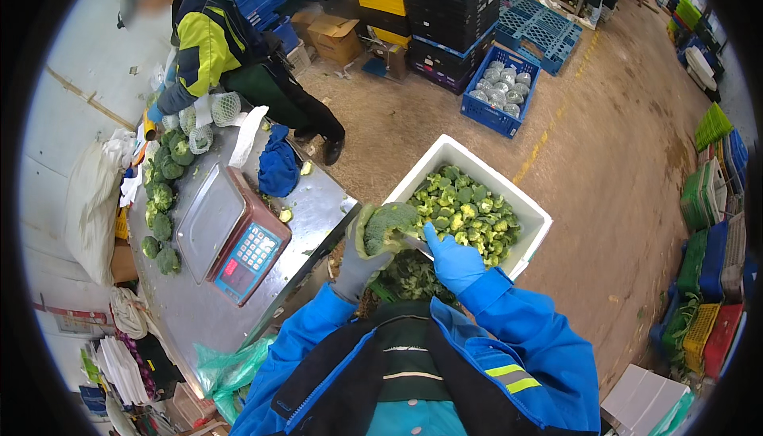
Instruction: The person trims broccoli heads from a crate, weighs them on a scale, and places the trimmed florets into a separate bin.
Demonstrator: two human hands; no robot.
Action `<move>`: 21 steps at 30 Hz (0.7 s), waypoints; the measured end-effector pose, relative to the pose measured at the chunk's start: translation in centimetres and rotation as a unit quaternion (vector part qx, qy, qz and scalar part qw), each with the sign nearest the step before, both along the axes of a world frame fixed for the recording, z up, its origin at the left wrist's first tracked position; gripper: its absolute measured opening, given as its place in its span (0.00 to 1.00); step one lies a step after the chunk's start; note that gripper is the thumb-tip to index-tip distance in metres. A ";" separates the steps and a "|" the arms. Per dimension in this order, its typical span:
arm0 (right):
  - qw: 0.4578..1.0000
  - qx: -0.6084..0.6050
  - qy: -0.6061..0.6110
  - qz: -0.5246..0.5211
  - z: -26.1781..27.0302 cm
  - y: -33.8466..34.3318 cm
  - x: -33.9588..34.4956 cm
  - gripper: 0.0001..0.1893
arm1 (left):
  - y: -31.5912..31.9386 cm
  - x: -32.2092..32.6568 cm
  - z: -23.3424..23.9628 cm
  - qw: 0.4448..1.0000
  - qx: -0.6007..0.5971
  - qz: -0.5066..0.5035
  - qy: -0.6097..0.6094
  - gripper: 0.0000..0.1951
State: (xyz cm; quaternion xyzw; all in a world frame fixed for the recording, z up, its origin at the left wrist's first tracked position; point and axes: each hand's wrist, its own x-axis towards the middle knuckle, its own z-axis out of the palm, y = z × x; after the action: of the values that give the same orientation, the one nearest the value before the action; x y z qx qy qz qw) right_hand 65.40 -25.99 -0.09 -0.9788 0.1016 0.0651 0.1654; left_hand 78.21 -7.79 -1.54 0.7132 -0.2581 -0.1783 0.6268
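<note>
My left hand [365, 257], in a grey and green work glove, grips a large broccoli head [390, 225]. In my blue-gloved right hand [456, 262] is a knife [419, 246], its blade against the cut underside of the head; the handle is hidden in my fist. Just beyond both hands, a white foam box [539, 219] holds many small broccoli florets [468, 212]. Below the hands, dark green leaves and trimmings [414, 275] lie in a container that my arms partly cover.
Left of me stands a metal table [316, 221] with a digital scale [247, 257], a blue cloth [278, 162] and whole broccoli heads [162, 197]. A co-worker [205, 54] bends over its far end. A blue crate [498, 93] of wrapped produce sits on the floor; stacked crates [450, 24] rise behind.
</note>
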 end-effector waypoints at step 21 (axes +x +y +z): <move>0.882 0.360 -0.170 -0.252 -5.7 -7.6 2.6 0.44 | 14.2 5.5 7.9 0.970 -0.177 0.140 0.090 0.43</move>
State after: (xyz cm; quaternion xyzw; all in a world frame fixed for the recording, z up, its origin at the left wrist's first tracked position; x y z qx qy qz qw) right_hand 67.98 -33.56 -5.81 -0.7894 0.2849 -0.1141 0.5316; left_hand 83.76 6.46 6.32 0.6009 -0.1257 -0.1043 0.7825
